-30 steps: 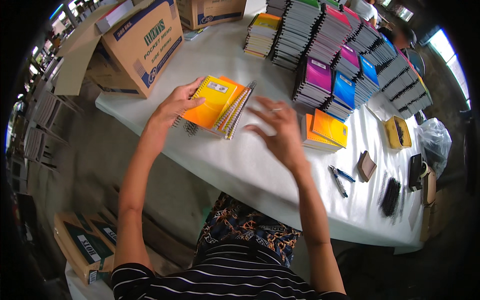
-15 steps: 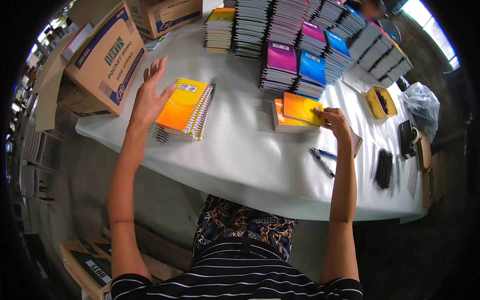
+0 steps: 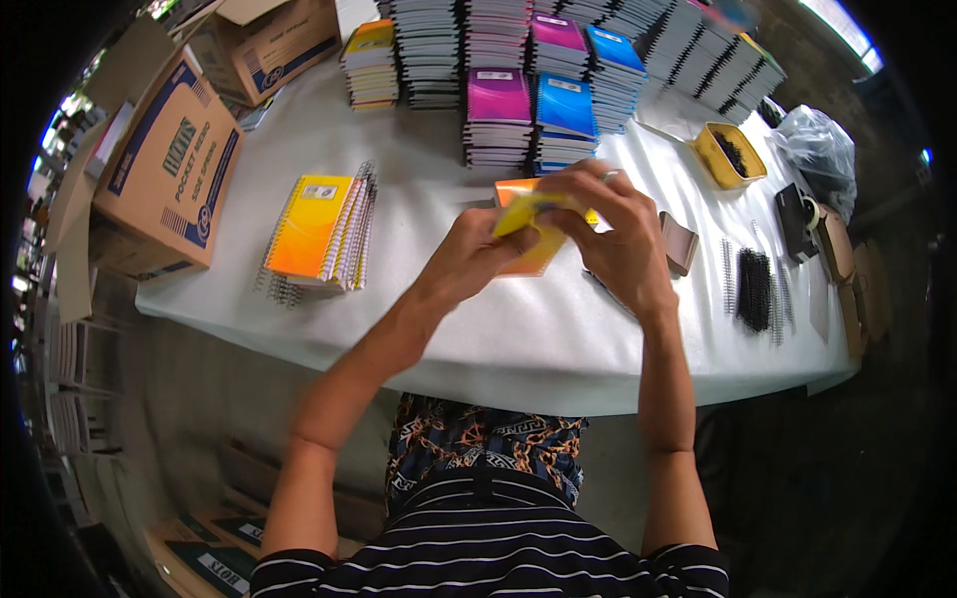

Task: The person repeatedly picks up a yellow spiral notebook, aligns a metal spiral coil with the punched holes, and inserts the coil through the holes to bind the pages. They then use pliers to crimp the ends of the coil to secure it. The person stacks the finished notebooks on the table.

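Observation:
Between my two hands is a yellow-orange notebook (image 3: 535,253), tilted up off the table and partly blurred. My left hand (image 3: 471,245) grips its left side, thumb on top. On the opposite side, my right hand (image 3: 620,231) has its fingers closed on the upper right part. Behind them lies an orange notebook pile (image 3: 509,189), mostly hidden by the hands. To the left rests a stack of yellow-orange spiral notebooks (image 3: 311,231), with wire coils along its sides. Pliers (image 3: 604,283) lie under my right wrist, largely covered.
Tall stacks of magenta notebooks (image 3: 497,97) and blue notebooks (image 3: 566,106) stand at the back. Cardboard boxes (image 3: 167,169) fill the left. On the right are a brown block (image 3: 679,245), black spiral coils (image 3: 755,289), a yellow tub (image 3: 720,171) and a tape dispenser (image 3: 797,225).
My left hand has moved right, from beside the spiral notebook stack to the notebook. My right hand has lifted this notebook off the orange pile, and both hands now hold it.

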A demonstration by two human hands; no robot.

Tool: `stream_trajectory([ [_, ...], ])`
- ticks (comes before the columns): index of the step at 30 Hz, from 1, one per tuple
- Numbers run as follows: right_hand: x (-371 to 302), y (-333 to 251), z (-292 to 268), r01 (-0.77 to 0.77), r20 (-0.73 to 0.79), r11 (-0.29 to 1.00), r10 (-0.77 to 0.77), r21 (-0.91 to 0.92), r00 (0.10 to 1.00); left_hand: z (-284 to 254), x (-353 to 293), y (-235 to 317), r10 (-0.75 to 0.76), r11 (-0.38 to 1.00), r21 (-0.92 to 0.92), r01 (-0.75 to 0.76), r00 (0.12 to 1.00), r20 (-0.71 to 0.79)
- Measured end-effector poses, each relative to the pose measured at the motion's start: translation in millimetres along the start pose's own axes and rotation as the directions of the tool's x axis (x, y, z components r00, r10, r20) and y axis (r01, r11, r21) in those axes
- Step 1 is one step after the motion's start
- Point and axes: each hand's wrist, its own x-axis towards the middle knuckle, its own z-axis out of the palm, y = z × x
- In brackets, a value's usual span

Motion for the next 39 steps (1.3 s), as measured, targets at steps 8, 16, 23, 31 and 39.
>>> stream_trajectory([
  [8, -87.6, -1.1, 78.4, -0.299, 0.215, 0.030, 0.628, 0.954, 0.748, 46.4, -24.4, -37.6, 0.232, 0.594, -0.680, -0.429, 0.901, -0.366],
  [16, -120.0, 31.5, 95.9, -0.473, 0.112, 0.748, 0.480, 0.466, 0.870, 14.5, -66.6, -70.2, 0.141, 0.934, -0.274, -0.229, 0.942, -0.304],
  [23, -138.7, 33.4, 112.1, -0.493, 0.090, 0.657, 0.547, 0.571, 0.832, 19.1, -55.0, -36.0, 0.480, 0.714, 0.651, -0.259, 0.857, -0.186],
  [31, -145.8, 105.1, 19.4, -0.377, 0.117, 0.849, 0.360, 0.371, 0.926, 49.7, -33.3, -30.0, 0.264, 0.282, 0.935, -0.213, 0.955, 0.138],
  [39, -183.6, 300.7, -96.2, -0.779, -0.559, 0.196, 0.594, -0.596, 0.578, 49.3, -26.2, -18.0, 0.141, 0.390, 0.900, -0.193, 0.979, 0.149],
])
